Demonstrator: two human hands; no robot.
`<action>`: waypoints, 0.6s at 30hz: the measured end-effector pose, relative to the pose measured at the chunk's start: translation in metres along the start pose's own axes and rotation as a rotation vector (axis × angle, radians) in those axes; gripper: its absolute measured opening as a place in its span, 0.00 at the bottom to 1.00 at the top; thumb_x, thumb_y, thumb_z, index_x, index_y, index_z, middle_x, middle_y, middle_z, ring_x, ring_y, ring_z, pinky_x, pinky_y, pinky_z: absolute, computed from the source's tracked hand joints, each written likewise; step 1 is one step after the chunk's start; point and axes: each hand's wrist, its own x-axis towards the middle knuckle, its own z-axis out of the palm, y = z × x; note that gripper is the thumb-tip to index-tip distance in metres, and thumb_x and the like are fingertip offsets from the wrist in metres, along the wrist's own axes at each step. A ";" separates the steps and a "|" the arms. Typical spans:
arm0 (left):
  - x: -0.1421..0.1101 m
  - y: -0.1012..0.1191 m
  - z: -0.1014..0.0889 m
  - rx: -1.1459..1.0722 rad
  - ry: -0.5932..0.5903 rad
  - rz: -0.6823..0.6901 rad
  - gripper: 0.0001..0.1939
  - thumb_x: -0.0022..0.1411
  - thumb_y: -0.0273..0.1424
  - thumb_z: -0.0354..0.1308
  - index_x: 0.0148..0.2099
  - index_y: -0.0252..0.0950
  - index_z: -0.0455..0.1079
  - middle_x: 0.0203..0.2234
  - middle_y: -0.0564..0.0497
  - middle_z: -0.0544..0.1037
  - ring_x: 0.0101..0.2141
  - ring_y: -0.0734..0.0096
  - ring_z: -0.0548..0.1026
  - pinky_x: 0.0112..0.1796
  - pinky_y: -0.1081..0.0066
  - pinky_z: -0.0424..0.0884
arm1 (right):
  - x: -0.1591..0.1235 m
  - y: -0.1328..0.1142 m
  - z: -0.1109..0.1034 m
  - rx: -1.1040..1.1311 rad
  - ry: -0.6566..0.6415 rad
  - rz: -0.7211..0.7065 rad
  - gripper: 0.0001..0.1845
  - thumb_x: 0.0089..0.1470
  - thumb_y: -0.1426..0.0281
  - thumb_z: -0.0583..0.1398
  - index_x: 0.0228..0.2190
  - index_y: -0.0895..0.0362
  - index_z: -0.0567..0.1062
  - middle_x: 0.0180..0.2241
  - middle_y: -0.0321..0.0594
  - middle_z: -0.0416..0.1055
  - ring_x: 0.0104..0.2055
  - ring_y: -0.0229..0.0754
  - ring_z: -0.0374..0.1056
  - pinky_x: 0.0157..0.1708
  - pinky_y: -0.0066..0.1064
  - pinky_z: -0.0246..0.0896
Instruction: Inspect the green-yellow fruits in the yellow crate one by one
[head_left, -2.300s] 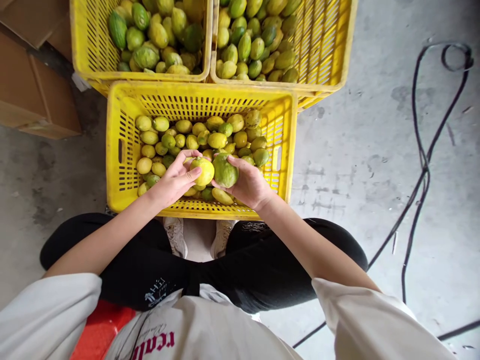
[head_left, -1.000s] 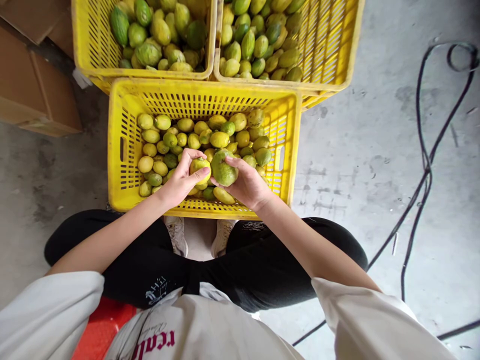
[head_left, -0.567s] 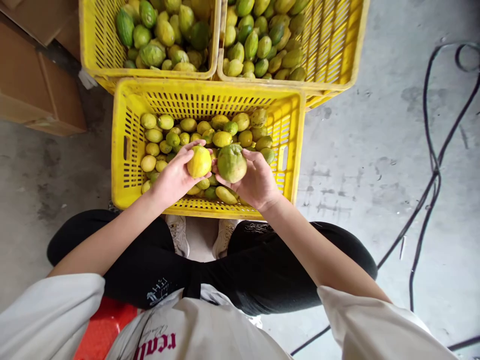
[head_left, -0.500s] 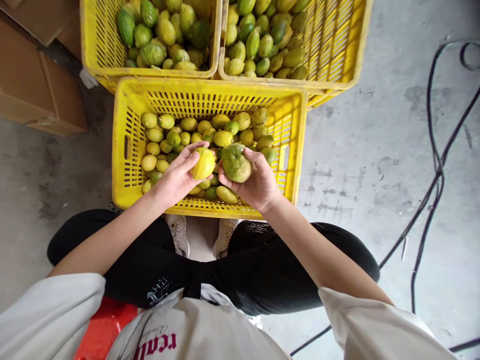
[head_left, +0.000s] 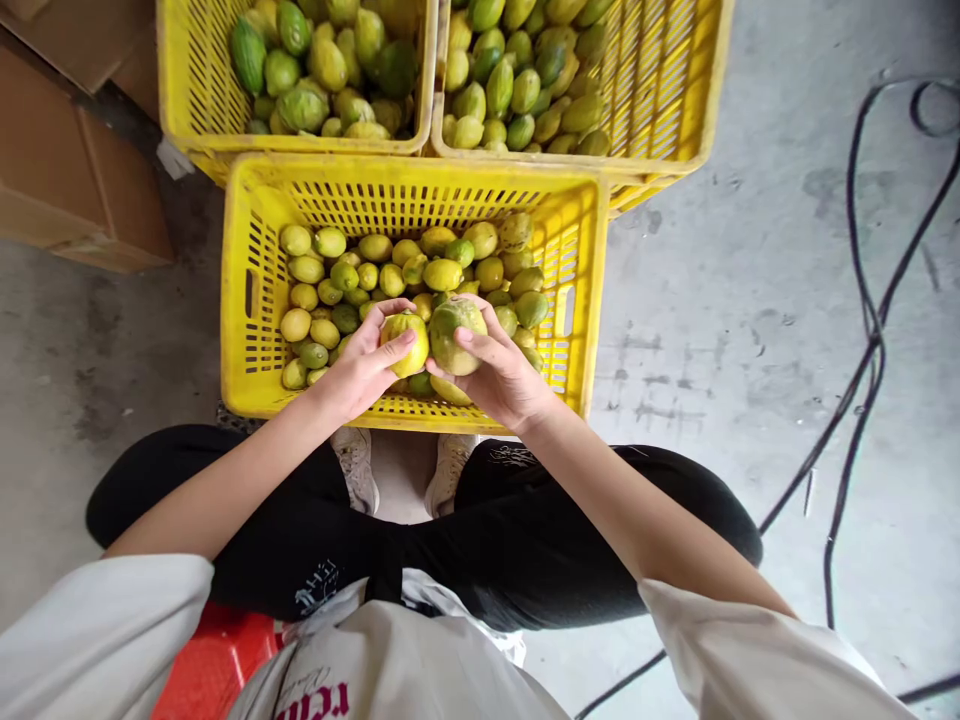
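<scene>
Fruit (head_left: 442,274) in near crate (head_left: 412,172), two filled crates (head_left: 420,145) behind, boxes (head_left: 67,170) left, cable (head_left: 855,410) right

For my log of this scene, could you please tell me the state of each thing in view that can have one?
Left hand: closed on yellow fruit
Right hand: closed on larger greenish fruit
Front crate: upright, open-topped, partly filled
Rear left crate: open-topped, holding fruit
Rear right crate: open-topped, partly filled
Black cable: loosely looped on the floor
Cardboard box: open or shut, cannot tell
</scene>
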 end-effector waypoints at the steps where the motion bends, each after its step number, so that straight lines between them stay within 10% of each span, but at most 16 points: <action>1: 0.000 0.000 -0.001 0.017 -0.012 -0.005 0.29 0.61 0.40 0.80 0.56 0.43 0.69 0.46 0.54 0.80 0.46 0.71 0.82 0.46 0.72 0.79 | -0.001 0.000 -0.003 0.002 -0.018 0.010 0.23 0.55 0.60 0.77 0.46 0.47 0.75 0.49 0.33 0.80 0.53 0.45 0.79 0.49 0.34 0.84; 6: -0.003 0.009 -0.005 0.046 -0.058 -0.002 0.23 0.68 0.42 0.69 0.61 0.41 0.74 0.55 0.48 0.81 0.56 0.63 0.80 0.52 0.68 0.79 | -0.005 -0.003 -0.014 0.044 -0.058 0.028 0.20 0.58 0.60 0.66 0.51 0.48 0.77 0.60 0.39 0.78 0.68 0.55 0.70 0.62 0.53 0.78; 18: -0.002 -0.003 -0.007 0.167 0.005 0.087 0.24 0.66 0.39 0.75 0.57 0.46 0.68 0.48 0.54 0.73 0.45 0.72 0.74 0.47 0.71 0.76 | -0.002 0.001 -0.011 -0.132 -0.096 -0.028 0.35 0.57 0.62 0.74 0.63 0.41 0.71 0.61 0.36 0.73 0.69 0.51 0.69 0.68 0.51 0.72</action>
